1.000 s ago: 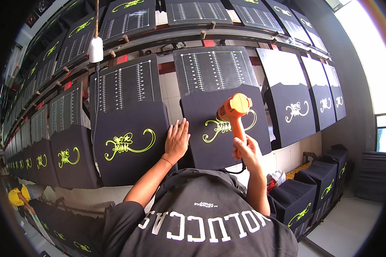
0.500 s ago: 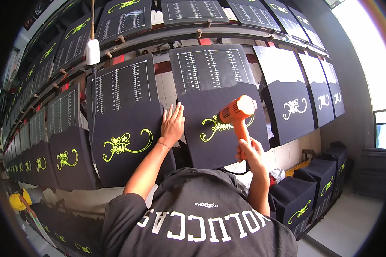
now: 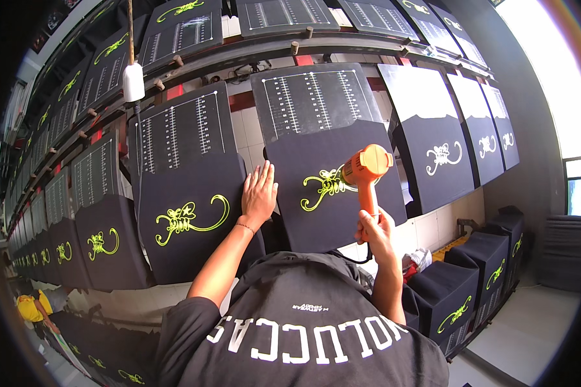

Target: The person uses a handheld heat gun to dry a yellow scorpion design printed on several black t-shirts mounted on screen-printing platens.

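Note:
My right hand (image 3: pixel 377 233) is wrapped round the handle of an orange heat gun (image 3: pixel 369 162). Its nozzle is over a neon-yellow scorpion-like print (image 3: pixel 321 187) and hides the print's right part. That print is on black fabric (image 3: pixel 336 229) stretched over a board (image 3: pixel 311 100) with white scale marks. My left hand (image 3: pixel 259 195) lies flat with its fingers stretched out, at the right edge of the neighbouring black fabric (image 3: pixel 203 177). A similar yellow print (image 3: pixel 187 219) is on that fabric, left of my hand.
More fabric-covered boards line the rack to both sides; one on the right bears a white print (image 3: pixel 444 158). A white cylinder (image 3: pixel 133 82) hangs on a rod at upper left. Covered boards (image 3: pixel 442 293) stand low at right. Another person in yellow (image 3: pixel 33 307) is at far left.
The heat gun has shifted slightly right across the print, and its body has turned a little. My left hand stays nearly in place. The person at far left has changed posture.

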A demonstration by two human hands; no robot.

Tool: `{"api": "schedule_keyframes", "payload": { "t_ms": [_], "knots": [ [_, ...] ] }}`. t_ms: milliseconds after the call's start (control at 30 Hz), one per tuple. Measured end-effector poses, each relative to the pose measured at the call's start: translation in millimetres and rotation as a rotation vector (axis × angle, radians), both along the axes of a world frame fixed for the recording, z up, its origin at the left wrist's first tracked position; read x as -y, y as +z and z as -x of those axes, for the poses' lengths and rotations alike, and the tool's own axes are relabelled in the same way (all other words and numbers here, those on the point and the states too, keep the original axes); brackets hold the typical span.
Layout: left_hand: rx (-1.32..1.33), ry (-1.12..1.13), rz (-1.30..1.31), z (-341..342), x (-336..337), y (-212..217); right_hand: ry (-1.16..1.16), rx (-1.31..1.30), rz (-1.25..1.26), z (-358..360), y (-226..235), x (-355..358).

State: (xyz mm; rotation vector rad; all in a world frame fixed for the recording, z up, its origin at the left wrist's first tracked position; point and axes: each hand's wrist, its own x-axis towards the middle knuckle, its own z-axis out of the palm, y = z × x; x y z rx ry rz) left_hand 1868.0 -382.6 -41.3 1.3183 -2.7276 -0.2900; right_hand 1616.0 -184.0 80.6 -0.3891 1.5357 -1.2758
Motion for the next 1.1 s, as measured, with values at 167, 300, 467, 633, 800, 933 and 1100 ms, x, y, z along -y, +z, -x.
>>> {"api": "schedule_keyframes", "payload": {
  "t_ms": [167, 300, 467, 633, 800, 933, 1100],
  "knots": [
    [-0.001, -0.027, -0.004, -8, -15, 3, -0.015, 0.005, -0.03, 6, 3, -6],
    [-0.008, -0.034, 0.001, -12, -22, 3, -0.016, 0.029, -0.022, 5, 5, -9],
    [-0.047, -0.032, -0.001, -11, -21, 3, -0.014, 0.026, -0.026, 4, 7, -14],
    [-0.08, -0.042, -0.006, -11, -20, 6, -0.008, 0.048, -0.025, 7, 8, -21],
    [-0.083, -0.03, -0.015, -12, -20, 7, -0.008, 0.089, -0.045, 12, 12, -28],
    [-0.078, -0.036, -0.012, -9, -20, 7, -0.032, 0.056, -0.036, 5, 4, -32],
    [-0.089, -0.035, -0.016, -10, -19, 9, 0.002, 0.127, -0.033, 5, 13, -30]
  ]
}}
